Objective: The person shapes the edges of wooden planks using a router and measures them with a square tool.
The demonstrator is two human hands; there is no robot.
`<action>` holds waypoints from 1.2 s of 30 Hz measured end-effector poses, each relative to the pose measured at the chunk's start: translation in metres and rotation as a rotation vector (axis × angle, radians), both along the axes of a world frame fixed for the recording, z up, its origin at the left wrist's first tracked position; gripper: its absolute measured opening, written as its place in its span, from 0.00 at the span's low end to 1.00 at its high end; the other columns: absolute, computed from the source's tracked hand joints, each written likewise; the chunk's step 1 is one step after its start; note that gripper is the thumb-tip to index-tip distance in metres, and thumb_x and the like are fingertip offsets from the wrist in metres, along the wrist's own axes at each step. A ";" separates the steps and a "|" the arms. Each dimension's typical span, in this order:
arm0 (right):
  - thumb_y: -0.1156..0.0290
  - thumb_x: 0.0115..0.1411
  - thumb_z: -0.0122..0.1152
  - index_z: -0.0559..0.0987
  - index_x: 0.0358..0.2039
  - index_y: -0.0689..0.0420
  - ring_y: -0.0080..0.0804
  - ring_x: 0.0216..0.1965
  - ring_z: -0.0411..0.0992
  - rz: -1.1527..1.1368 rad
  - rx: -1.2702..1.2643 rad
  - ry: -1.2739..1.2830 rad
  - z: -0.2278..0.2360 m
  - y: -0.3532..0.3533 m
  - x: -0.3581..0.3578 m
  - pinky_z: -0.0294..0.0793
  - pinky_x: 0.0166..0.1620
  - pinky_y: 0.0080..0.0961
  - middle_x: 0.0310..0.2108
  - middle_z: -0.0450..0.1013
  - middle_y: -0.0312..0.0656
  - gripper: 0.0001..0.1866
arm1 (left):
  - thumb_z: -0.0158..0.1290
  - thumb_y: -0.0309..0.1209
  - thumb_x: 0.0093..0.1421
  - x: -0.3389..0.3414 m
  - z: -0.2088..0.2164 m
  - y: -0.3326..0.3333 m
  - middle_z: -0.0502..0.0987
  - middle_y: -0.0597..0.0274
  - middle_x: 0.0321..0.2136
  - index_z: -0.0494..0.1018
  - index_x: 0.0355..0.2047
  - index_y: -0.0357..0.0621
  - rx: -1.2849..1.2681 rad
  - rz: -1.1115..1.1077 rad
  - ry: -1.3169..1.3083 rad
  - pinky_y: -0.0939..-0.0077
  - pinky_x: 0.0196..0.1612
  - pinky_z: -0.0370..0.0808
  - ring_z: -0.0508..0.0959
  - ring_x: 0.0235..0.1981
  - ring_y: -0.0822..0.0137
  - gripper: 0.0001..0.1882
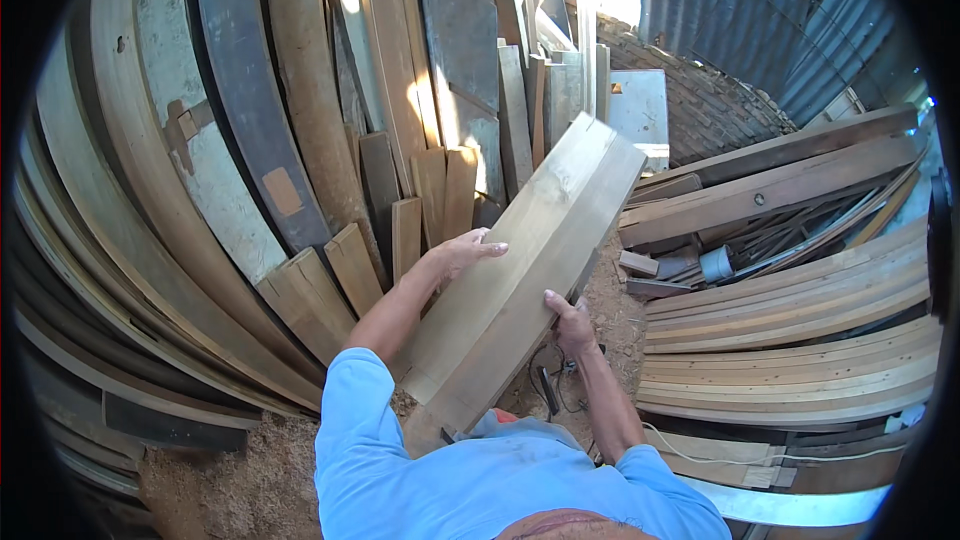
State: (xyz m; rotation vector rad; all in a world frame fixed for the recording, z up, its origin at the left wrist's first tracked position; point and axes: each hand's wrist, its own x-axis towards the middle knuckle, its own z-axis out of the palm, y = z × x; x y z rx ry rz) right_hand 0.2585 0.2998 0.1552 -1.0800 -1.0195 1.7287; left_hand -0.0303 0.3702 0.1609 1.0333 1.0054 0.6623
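Observation:
A wide, pale wooden board (520, 270) slants up and away in front of me, with a seam or edge running along its length. My left hand (470, 252) grips its left edge, the thumb lying on the upper face. On the opposite edge, somewhat lower, my right hand (570, 322) holds on with its thumb over the face. The other fingers of both hands are mostly hidden by the board. Its near end hangs close to my blue shirt.
Many planks (235, 70) lean upright at the left and ahead. Stacked boards (790, 310) lie at the right, below thick beams (770, 200) and a pale blue pipe piece (716, 264). Sawdust (240, 480) covers the floor. A dark cable (545, 390) lies below the board.

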 end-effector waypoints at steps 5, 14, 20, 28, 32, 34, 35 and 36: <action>0.67 0.65 0.61 0.68 0.62 0.68 0.43 0.53 0.78 -0.072 -0.220 0.235 -0.048 0.017 -0.001 0.78 0.59 0.43 0.54 0.76 0.52 0.29 | 0.60 0.49 0.59 -0.005 0.012 -0.017 0.62 0.49 0.66 0.52 0.72 0.37 0.018 -0.092 -0.342 0.61 0.68 0.64 0.66 0.66 0.59 0.48; 0.61 0.68 0.56 0.67 0.64 0.66 0.48 0.53 0.78 -0.005 -0.495 0.395 -0.073 0.011 0.009 0.77 0.61 0.46 0.55 0.75 0.55 0.30 | 0.45 0.48 0.72 -0.008 -0.023 -0.109 0.70 0.77 0.26 0.60 0.67 0.35 -0.114 0.206 -1.028 0.70 0.58 0.73 0.75 0.45 0.76 0.33; 0.59 0.68 0.56 0.68 0.63 0.65 0.48 0.52 0.78 -0.018 -0.554 0.411 -0.029 0.001 0.010 0.76 0.60 0.48 0.54 0.76 0.55 0.29 | 0.49 0.68 0.63 0.014 0.061 -0.155 0.48 0.43 0.71 0.33 0.77 0.50 0.327 0.384 -1.039 0.47 0.71 0.57 0.55 0.72 0.48 0.57; 0.54 0.71 0.52 0.68 0.63 0.62 0.46 0.51 0.78 0.041 -0.508 0.442 0.010 0.016 0.018 0.76 0.58 0.48 0.53 0.76 0.53 0.29 | 0.69 0.40 0.54 0.031 0.080 -0.138 0.64 0.47 0.67 0.60 0.67 0.39 1.039 0.594 -0.118 0.54 0.70 0.62 0.62 0.70 0.53 0.45; 0.48 0.72 0.52 0.77 0.46 0.52 0.26 0.25 0.76 0.006 -0.340 0.395 -0.012 0.018 0.043 0.80 0.31 0.31 0.31 0.78 0.35 0.20 | 0.69 0.31 0.53 0.050 0.093 -0.115 0.75 0.55 0.53 0.66 0.59 0.40 1.100 0.653 -0.224 0.64 0.60 0.71 0.75 0.56 0.62 0.35; 0.45 0.71 0.54 0.74 0.33 0.45 0.16 0.15 0.63 -0.048 -0.362 0.288 -0.023 0.009 0.055 0.68 0.19 0.23 0.20 0.69 0.25 0.18 | 0.68 0.33 0.54 0.052 0.092 -0.108 0.74 0.56 0.51 0.66 0.59 0.40 1.106 0.688 -0.153 0.66 0.58 0.72 0.75 0.53 0.65 0.35; 0.43 0.70 0.55 0.73 0.26 0.41 0.11 0.10 0.57 -0.074 -0.373 0.234 -0.027 0.004 0.059 0.62 0.13 0.19 0.15 0.65 0.20 0.20 | 0.68 0.35 0.55 0.053 0.095 -0.105 0.75 0.56 0.50 0.66 0.58 0.40 1.082 0.707 -0.163 0.64 0.59 0.72 0.75 0.53 0.64 0.34; 0.43 0.70 0.55 0.73 0.26 0.41 0.12 0.10 0.59 -0.086 -0.384 0.156 -0.028 -0.003 0.070 0.63 0.14 0.20 0.15 0.65 0.21 0.20 | 0.69 0.37 0.55 0.055 0.101 -0.105 0.75 0.55 0.49 0.66 0.57 0.40 1.057 0.726 -0.172 0.63 0.59 0.73 0.76 0.53 0.62 0.34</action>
